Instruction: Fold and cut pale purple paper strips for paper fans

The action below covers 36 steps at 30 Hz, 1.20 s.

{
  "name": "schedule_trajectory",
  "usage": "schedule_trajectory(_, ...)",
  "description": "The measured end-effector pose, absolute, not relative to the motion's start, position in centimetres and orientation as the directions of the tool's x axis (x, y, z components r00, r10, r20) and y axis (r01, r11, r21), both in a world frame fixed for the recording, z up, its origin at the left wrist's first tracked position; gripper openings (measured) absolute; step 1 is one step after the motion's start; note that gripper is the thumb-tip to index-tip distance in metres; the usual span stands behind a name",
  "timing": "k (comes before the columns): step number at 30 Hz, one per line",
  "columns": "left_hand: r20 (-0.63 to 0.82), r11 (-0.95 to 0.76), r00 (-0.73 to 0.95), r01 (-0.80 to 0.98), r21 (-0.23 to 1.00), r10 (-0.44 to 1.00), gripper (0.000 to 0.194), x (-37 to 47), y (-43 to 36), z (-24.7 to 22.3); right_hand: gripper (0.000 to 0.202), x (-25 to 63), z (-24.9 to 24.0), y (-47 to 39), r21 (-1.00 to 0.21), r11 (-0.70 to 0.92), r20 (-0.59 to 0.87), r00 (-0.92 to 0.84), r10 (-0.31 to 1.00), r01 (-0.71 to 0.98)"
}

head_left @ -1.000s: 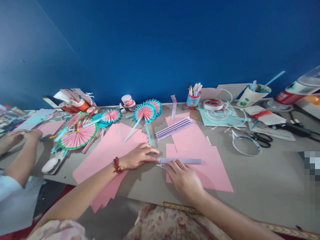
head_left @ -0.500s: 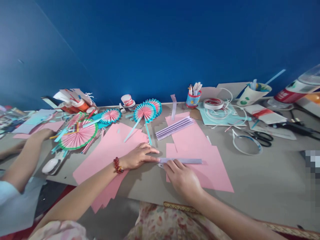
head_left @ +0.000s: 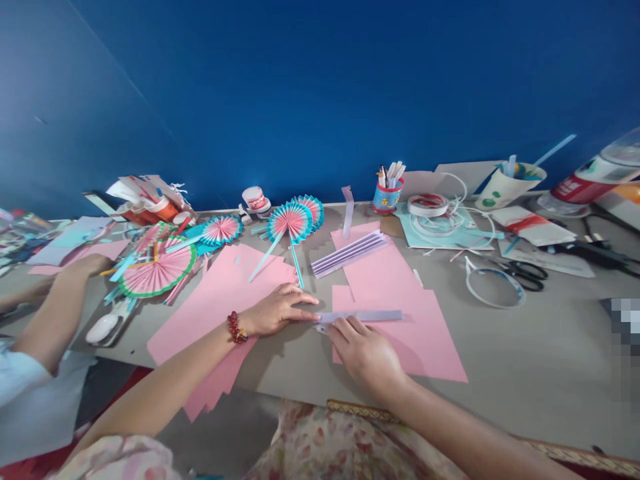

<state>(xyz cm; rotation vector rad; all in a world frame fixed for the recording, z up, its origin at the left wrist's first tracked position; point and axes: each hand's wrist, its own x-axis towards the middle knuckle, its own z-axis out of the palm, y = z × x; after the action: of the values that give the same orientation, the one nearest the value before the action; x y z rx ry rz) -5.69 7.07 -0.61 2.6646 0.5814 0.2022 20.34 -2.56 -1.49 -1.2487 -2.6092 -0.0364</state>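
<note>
Both hands meet over a narrow lavender strip (head_left: pixel 383 315), which lies left to right at the centre of the scene, its right part over a pink sheet (head_left: pixel 427 340). Palm down, the left hand (head_left: pixel 273 312) is loosely open, its digits extended rightward, the nearest one touching the strip's left end. The right hand (head_left: pixel 367 350) bends its fingers onto the strip's near edge, left of its middle; whether it pinches the paper or merely presses on it cannot be told. A small pale object (head_left: pixel 321 329), too small to make out, shows beside those fingertips.

Just beyond, a pleated lavender paper (head_left: pixel 350 255) lies partly on a farther pink sheet (head_left: pixel 393 270). To the left, pink sheets (head_left: pixel 200 300) spread beneath the left wrist. Two pink-and-blue fans (head_left: pixel 289 223) lie farther off. Right on the tabletop (head_left: pixel 545 347) are black-handled scissors (head_left: pixel 530 272); at far left, another person's arm (head_left: pixel 57 317) reaches in.
</note>
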Motion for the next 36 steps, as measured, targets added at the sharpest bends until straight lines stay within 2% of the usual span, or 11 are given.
schedule_trajectory(10, 0.071, -0.837, 0.902, 0.364, 0.408, 0.426, 0.046, -5.6, 7.0, -0.7, 0.019, 20.3, -1.5, -3.1, -0.137, 0.627, 0.208, -0.597, 0.775, 0.767)
schedule_trajectory(17, 0.052, -0.831, 0.900, 0.376, 0.411, 0.433, 0.044, -5.4, 6.8, 0.3, 0.023, 22.1, -0.2, -4.6, -0.235, 0.767, 0.144, -0.759, 0.635, 0.597)
schedule_trajectory(22, 0.043, -0.788, 0.852, 0.463, 0.406, 0.522, 0.036, -4.4, 5.2, 0.8, 0.028, 28.2, 0.3, -4.8, -0.257, 0.670, 0.269, -0.615, 0.742, 0.696)
schedule_trajectory(26, 0.124, -0.749, 0.765, 0.564, 0.347, 0.633, 0.029, -3.4, 3.7, -0.2, 0.030, 34.6, -0.3, -3.9, -0.216, 0.490, 0.382, -0.389, 0.838, 0.845)
schedule_trajectory(29, 0.139, -0.708, 0.714, 0.612, 0.351, 0.686, 0.019, -2.9, 3.1, -0.8, 0.029, 37.6, -0.9, -3.2, -0.156, 0.363, 0.407, -0.275, 0.871, 0.919)
schedule_trajectory(32, 0.140, -0.682, 0.689, 0.629, 0.373, 0.712, 0.014, -2.7, 2.8, -0.8, 0.028, 37.5, -0.8, -2.7, -0.131, 0.367, 0.400, -0.290, 0.870, 0.921)
schedule_trajectory(36, 0.154, -0.675, 0.678, 0.627, 0.389, 0.718, 0.013, -2.6, 2.7, -0.7, 0.028, 34.5, -0.4, -1.9, -0.240, 0.522, 0.348, -0.429, 0.833, 0.819)
